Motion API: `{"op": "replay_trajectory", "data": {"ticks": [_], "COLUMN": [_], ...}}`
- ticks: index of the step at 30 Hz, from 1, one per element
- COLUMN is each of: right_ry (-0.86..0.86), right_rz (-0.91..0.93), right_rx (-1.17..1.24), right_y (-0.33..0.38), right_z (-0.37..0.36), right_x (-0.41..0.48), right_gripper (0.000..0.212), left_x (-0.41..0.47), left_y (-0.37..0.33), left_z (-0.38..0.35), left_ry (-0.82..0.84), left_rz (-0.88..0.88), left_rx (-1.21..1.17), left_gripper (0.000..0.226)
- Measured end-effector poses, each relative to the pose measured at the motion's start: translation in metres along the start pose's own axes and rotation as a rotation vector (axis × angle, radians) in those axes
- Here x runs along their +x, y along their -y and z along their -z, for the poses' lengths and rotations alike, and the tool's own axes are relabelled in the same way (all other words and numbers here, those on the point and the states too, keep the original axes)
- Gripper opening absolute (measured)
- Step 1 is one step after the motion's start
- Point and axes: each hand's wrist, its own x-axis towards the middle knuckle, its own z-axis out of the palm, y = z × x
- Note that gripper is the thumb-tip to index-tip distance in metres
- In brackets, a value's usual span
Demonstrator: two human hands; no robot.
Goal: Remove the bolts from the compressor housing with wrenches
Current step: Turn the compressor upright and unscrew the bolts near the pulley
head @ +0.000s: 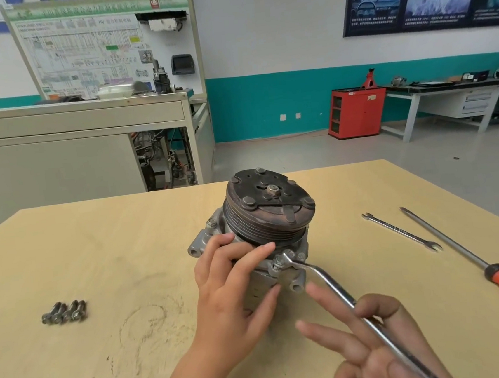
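On a pale wooden workbench [110, 248] in a training workshop, seen from the head camera, a person works on a grey compressor [263, 279] that stands near the bench's middle, its dark grooved pulley [271, 211] uppermost. The left hand [234, 294] grips the housing just below the pulley, with fingers curled over the top of the casting and the thumb pressed against its near side. The right hand [376, 350] holds the shaft of an offset wrench [337, 290], its forefinger hooked over the steel while the other three fingers splay out straight and apart. The wrench's ring end sits on a bolt [278, 262] in the housing flange, just beside the left fingertips. Four loose bolts [64, 312] lie side by side, touching, well to the left of the compressor. To the right, apart from the work, an open-ended wrench [401, 232] and a long screwdriver [475, 264] with a red-and-black handle lie roughly parallel on the bench. Behind, a wiring-diagram board [103, 47] stands on a grey console at left, and a red cabinet [356, 113] sits against the teal-banded wall.
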Motion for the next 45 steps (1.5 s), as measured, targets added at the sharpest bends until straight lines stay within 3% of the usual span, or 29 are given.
{"op": "replay_trajectory", "data": {"ticks": [3,8,13,14,16,18,19,23,28,30,33,35,36,37,39,41,45], "right_ry": [-0.200,-0.365,-0.168,-0.035,-0.014,-0.334,-0.463,-0.560,-0.348,-0.166,-0.242,-0.173,-0.063,-0.105,-0.116,-0.219,-0.224], "right_rz": [-0.098,-0.155,-0.158,-0.132,-0.030,0.031,0.063,0.056,0.153,0.151,0.159,0.131,0.126,0.106,0.043,-0.100,-0.208], "right_rx": [-0.258,-0.230,-0.326,-0.279,-0.028,-0.121,-0.185,-0.232,0.024,0.224,0.083,0.057,-0.032,-0.211,-0.492,-0.580,-0.654], "right_y": [-0.002,0.005,0.015,0.018,0.023,0.025,0.025,0.032,0.042,0.038,0.040,0.035,0.027,0.025,0.022,0.016,0.010], "right_z": [-0.016,-0.018,0.007,0.012,0.020,0.035,0.036,0.032,0.040,0.043,0.030,0.025,0.029,0.025,0.011,0.010,0.018], "right_x": [-0.010,-0.006,0.003,0.008,0.012,0.020,0.028,0.058,0.042,0.027,-0.001,-0.008,-0.007,-0.006,-0.002,-0.007,-0.004], "right_gripper": [0.049,0.055,0.048,0.040,0.041,0.052,0.045,0.018,0.019,0.037,0.047,0.049,0.054,0.060,0.092,0.115,0.074], "left_x": [0.000,0.000,0.001,0.001,0.001,0.001,0.001,0.001,-0.001,-0.002,-0.002,-0.001,-0.001,0.000,0.000,0.000,0.000], "left_y": [0.000,0.001,0.000,0.000,0.000,-0.001,-0.001,0.002,0.005,0.005,0.004,0.003,0.003,0.003,0.002,0.002,0.001], "left_z": [0.000,0.000,0.001,0.001,0.001,0.001,0.000,0.001,0.001,0.001,0.001,0.001,0.001,0.001,0.001,0.002,0.001], "left_ry": [-0.004,0.006,0.018,0.019,0.016,0.013,0.010,0.005,0.003,0.005,0.011,0.016,0.017,0.016,0.017,0.015,0.018], "left_rz": [-0.013,-0.019,0.024,0.027,0.026,0.020,0.015,-0.005,-0.011,0.001,0.008,0.012,0.011,0.009,0.008,0.006,0.004], "left_rx": [0.011,0.029,-0.009,-0.013,-0.019,-0.023,-0.025,-0.027,-0.015,-0.025,-0.029,-0.022,-0.017,-0.012,-0.007,0.000,0.017], "left_gripper": [0.047,0.045,0.040,0.039,0.038,0.036,0.035,0.033,0.054,0.059,0.059,0.055,0.052,0.050,0.049,0.048,0.046]}}
